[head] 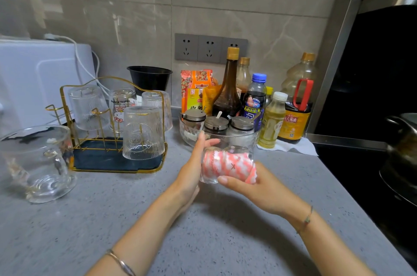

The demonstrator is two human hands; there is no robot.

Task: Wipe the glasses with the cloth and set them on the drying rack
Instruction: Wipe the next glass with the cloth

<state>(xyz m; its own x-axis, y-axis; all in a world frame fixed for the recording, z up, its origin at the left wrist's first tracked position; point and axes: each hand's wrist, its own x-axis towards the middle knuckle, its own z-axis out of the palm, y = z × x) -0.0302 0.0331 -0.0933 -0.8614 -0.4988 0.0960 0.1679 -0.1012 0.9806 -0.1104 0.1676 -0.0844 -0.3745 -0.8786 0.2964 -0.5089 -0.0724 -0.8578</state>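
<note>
Glass (228, 151) sideways, cloth (232, 166) stuffed inside; left hand (191, 169) grips base, right hand (255, 190) holds cloth.

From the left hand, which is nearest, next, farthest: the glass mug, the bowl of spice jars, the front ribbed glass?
Head view, from the left hand:
1. bowl of spice jars, just behind it.
2. front ribbed glass, leftward on the rack.
3. glass mug, far left.

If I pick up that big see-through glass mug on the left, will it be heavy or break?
The big clear glass mug has thick-looking walls, so it is probably heavy for its size. It is glass, so it would likely crack if dropped on the hard grey speckled counter. Its wide base should keep it from tipping.
</note>
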